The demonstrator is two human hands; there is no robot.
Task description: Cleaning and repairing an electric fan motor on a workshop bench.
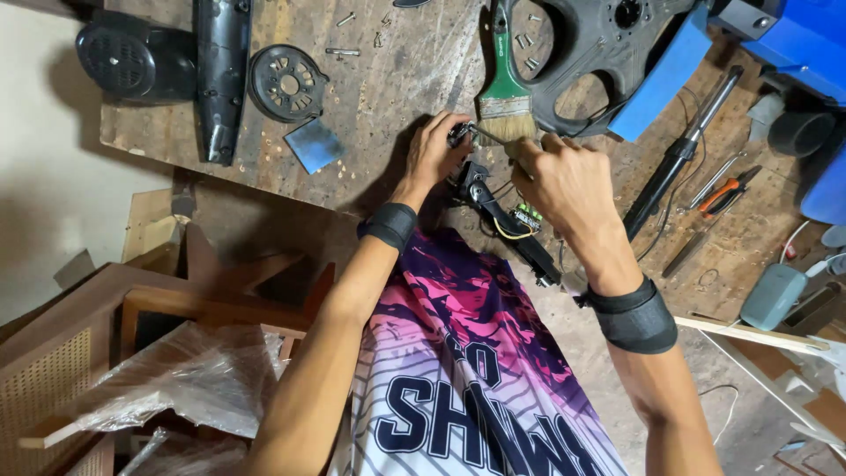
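1. Head view: the worktop (388, 79) is a scarred wooden slab that carries all parts within arm's reach, apparently so that loose pieces stay at hand.
2. A large black moulded housing (608, 44) lies at the far edge beside a blue panel (661, 79), well apart from the hands.
3. A long black cover (220, 70) and a round slotted disc (286, 84) rest to the far left, set aside from the work area.
4. A green-handled paintbrush (504, 79) lies just beyond the hands, bristles toward them.
5. The black electrical assembly (498, 216), with yellow wiring and a small green board, sits at the near worktop edge between both hands, tilted down toward the body.
6. The left hand (436, 150) has its fingers curled closed around the upper end of the assembly, probably to steady it.
7. The right hand (564, 181) is closed in a fist around a thin metal tool (486, 135), tip meeting the part under the left fingers.
8. Loose screws (344, 51) are scattered at the far side.
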